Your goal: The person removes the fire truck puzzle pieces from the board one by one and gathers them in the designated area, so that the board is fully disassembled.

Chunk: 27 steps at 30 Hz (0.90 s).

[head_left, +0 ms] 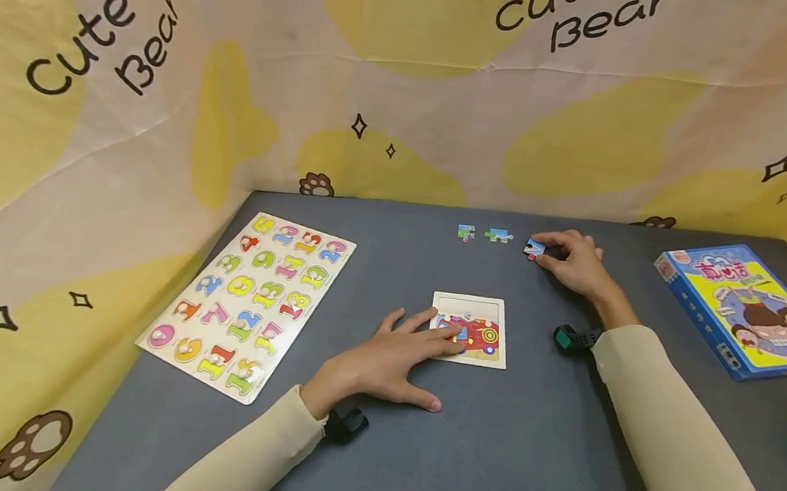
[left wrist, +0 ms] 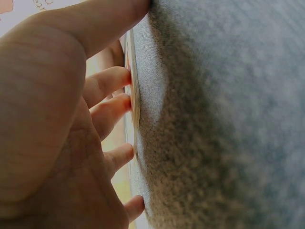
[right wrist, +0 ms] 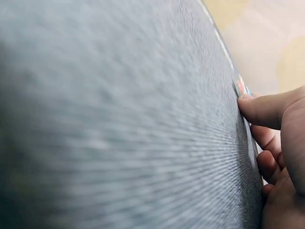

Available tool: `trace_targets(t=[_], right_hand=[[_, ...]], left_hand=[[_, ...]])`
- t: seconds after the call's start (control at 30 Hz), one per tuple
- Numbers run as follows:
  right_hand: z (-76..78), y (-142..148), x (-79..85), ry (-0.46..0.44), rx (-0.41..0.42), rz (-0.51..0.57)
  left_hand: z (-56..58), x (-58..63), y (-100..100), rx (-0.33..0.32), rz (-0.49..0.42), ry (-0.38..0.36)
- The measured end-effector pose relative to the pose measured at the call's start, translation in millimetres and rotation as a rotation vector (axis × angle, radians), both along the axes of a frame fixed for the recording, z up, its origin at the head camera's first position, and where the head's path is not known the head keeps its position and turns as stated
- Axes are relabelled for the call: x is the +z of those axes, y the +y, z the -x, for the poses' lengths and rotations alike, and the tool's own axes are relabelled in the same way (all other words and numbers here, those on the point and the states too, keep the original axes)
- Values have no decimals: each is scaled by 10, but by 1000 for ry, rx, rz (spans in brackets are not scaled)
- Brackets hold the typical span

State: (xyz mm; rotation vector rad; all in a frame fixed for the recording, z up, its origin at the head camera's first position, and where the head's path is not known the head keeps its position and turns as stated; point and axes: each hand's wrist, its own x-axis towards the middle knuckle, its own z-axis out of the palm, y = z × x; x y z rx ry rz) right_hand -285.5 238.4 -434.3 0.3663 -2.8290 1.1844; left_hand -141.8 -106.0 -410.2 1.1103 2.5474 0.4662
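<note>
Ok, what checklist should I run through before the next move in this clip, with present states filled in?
1. Right hand pinches a puzzle piece: ok.
2. That piece is lifted off the table: cannot tell.
3. Left hand touches the small puzzle: ok, fingers over its left side.
4. Small puzzle fully in view: not ok, fingers cover part.
5. Two other pieces lie apart and uncovered: ok.
6. Number board clear of both hands: ok.

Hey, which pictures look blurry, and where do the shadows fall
Head view: fairly evenly lit, number board readable; left wrist view: dark shadow on the tabletop beside the left hand, surface blurring toward the right edge; right wrist view: tabletop smeared at left, shadowed beside the right hand.
</note>
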Motion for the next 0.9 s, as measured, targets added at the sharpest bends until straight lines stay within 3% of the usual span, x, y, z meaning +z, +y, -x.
trace_targets(t=[0.43, 0.9], right_hand=[[138, 21, 89, -98, -2, -69], [143, 26, 68, -109, -5, -38]], left_hand=[[-3, 14, 17, -9, -2, 0], [-6, 18, 10, 10, 2, -18]])
